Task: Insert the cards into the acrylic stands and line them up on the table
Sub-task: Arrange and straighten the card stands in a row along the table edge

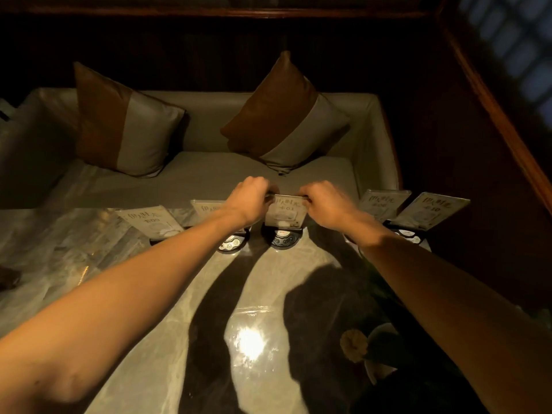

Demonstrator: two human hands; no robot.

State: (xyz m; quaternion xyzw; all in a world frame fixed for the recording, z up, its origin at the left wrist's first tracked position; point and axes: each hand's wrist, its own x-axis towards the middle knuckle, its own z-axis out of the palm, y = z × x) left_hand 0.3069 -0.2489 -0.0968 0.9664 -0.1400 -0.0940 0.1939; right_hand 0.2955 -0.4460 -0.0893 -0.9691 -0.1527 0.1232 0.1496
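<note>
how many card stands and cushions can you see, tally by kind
Card stands on the table: 5, at and; the middle one is held at its top corners by the left hand and right hand
Cushions on the sofa: 2, at and
Total: 7

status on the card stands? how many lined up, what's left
Done: four carded stands in the row, two left and two right. In hand: left hand and right hand grip the middle stand at its top corners. Left: settle and release it; no loose cards visible.
</note>
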